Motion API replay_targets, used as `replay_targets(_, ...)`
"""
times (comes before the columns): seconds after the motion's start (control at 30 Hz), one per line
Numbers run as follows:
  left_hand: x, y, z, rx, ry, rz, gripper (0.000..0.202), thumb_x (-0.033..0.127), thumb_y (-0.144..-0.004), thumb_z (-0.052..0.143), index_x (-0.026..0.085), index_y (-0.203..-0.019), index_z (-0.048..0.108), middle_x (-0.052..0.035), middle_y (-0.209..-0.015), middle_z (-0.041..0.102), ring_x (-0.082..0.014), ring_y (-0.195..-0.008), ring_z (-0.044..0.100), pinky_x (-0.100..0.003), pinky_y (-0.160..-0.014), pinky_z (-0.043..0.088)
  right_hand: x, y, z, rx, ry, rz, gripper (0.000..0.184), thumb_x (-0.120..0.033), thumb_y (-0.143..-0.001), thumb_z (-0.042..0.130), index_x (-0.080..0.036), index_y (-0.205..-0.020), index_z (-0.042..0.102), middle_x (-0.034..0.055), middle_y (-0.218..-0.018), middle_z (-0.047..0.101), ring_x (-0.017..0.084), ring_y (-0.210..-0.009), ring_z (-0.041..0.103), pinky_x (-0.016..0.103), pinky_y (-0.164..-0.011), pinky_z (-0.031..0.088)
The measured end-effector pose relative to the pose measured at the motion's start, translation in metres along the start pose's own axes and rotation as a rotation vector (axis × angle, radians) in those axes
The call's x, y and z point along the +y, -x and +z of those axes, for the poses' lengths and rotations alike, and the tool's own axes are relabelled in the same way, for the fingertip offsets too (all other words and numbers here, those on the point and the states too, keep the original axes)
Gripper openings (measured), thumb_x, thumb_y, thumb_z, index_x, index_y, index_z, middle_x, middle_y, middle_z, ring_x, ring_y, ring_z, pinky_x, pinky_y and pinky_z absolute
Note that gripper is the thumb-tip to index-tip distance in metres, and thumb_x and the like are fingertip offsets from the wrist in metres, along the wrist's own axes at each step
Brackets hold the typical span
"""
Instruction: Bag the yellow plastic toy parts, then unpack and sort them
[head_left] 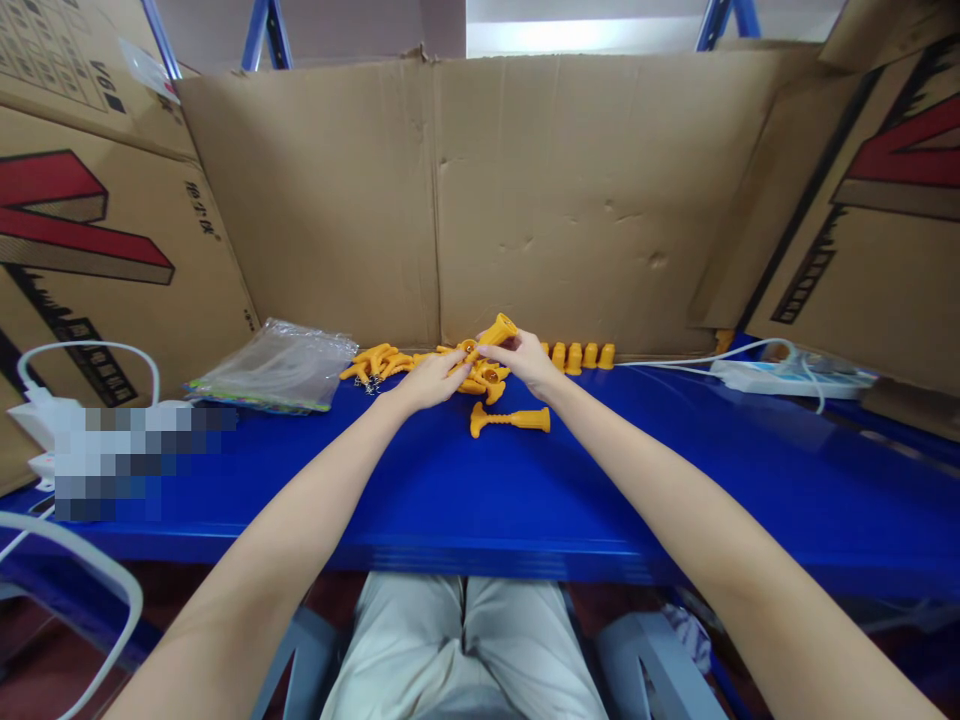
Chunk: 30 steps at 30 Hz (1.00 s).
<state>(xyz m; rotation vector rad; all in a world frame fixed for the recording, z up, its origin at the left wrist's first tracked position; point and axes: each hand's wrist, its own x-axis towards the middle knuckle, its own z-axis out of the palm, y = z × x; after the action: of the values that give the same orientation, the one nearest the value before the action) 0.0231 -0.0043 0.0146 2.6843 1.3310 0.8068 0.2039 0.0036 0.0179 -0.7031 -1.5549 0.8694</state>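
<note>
My right hand is closed around a yellow plastic hammer, its flared, hollow end tilted up to the right. At the lower end of that hammer, the fingers of my left hand are closed; their exact grip is partly hidden. Beneath and behind both hands lies a pile of yellow plastic hammer heads, some with round amber-coloured parts. Closer to me, a second yellow hammer rests flat, its T-shaped head to the left and wide sleeve to the right.
Several yellow cup-shaped pieces stand in a row along the cardboard wall. Clear plastic bags lie stacked on the left of the blue table. White power strips and cables sit at both sides.
</note>
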Motion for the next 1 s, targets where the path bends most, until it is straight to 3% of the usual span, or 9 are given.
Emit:
replay_targets(0.1,0.000,0.002,-0.003,0.052,-0.159,-0.019,0.034,0.038,-0.095,0.030,0.020,-0.110,0.056,-0.0075,-0.099,0.068,-0.0225,-0.092,0.065,-0.033,-0.078,0.047,0.002,-0.003,-0.006,0.038,0.056,-0.019,0.037,-0.044,-0.063,0.073,-0.018,-0.087,0.060,0.0029,-0.083,0.066,0.015,-0.072,0.062,0.030,-0.069,0.051)
replay_targets(0.23,-0.006,0.005,-0.007,0.096,-0.276,-0.059,0.035,0.035,-0.095,0.033,0.024,-0.123,0.050,-0.0081,-0.120,0.059,-0.0230,-0.105,0.060,-0.035,-0.086,0.046,0.011,-0.005,-0.011,0.019,0.246,-0.045,0.030,-0.041,-0.064,0.072,-0.017,-0.080,0.062,0.0037,-0.080,0.066,0.014,-0.071,0.060,0.029,-0.066,0.049)
replay_targets(0.4,-0.008,0.006,-0.010,0.084,-0.363,-0.073,0.039,0.025,-0.092,0.038,0.025,-0.131,0.044,-0.0070,-0.129,0.052,-0.0241,-0.105,0.061,-0.037,-0.088,0.046,0.015,-0.001,-0.011,-0.320,0.448,0.056,0.024,-0.039,-0.074,0.066,-0.016,-0.079,0.066,0.0027,-0.073,0.066,0.014,-0.065,0.058,0.027,-0.060,0.046)
replay_targets(0.47,-0.007,0.006,-0.009,0.065,-0.378,-0.069,0.040,0.024,-0.091,0.039,0.026,-0.130,0.044,-0.0067,-0.128,0.053,-0.0244,-0.107,0.060,-0.037,-0.089,0.046,0.011,0.002,-0.009,-0.397,0.583,0.066,0.020,-0.034,-0.080,0.060,-0.015,-0.082,0.066,0.0035,-0.075,0.068,0.015,-0.066,0.059,0.027,-0.061,0.044)
replay_targets(0.57,-0.006,0.005,-0.008,0.046,-0.388,-0.078,0.039,0.025,-0.090,0.041,0.025,-0.129,0.046,-0.0070,-0.127,0.055,-0.0248,-0.109,0.059,-0.036,-0.088,0.046,0.005,0.006,-0.007,-0.344,0.862,0.033,0.013,-0.024,-0.083,0.058,-0.016,-0.090,0.065,0.0063,-0.089,0.070,0.018,-0.078,0.062,0.029,-0.070,0.042)
replay_targets(0.73,-0.004,0.003,-0.006,0.050,-0.373,-0.106,0.037,0.027,-0.083,0.048,0.024,-0.120,0.053,-0.0047,-0.120,0.063,-0.0245,-0.109,0.060,-0.034,-0.085,0.046,0.000,0.013,-0.004,-0.279,1.349,-0.222,0.022,-0.021,-0.082,0.060,-0.016,-0.103,0.058,0.0109,-0.107,0.065,0.027,-0.102,0.056,0.034,-0.079,0.034)
replay_targets(0.87,0.000,0.003,-0.007,0.073,-0.376,-0.143,0.038,0.031,-0.079,0.051,0.024,-0.115,0.056,-0.0048,-0.108,0.069,-0.0256,-0.102,0.063,-0.033,-0.080,0.046,-0.002,0.017,-0.004,-0.287,1.482,-0.330,0.022,-0.016,-0.085,0.053,-0.013,-0.107,0.055,0.0129,-0.108,0.063,0.027,-0.103,0.054,0.035,-0.080,0.031)
replay_targets(1.0,0.001,0.003,-0.007,0.065,-0.386,-0.163,0.038,0.032,-0.077,0.052,0.024,-0.114,0.058,-0.0062,-0.105,0.070,-0.0262,-0.100,0.064,-0.033,-0.078,0.046,-0.002,0.017,-0.004,-0.358,1.454,-0.299,0.022,-0.023,-0.091,0.047,-0.013,-0.110,0.055,0.0136,-0.111,0.063,0.025,-0.103,0.055,0.033,-0.078,0.030)
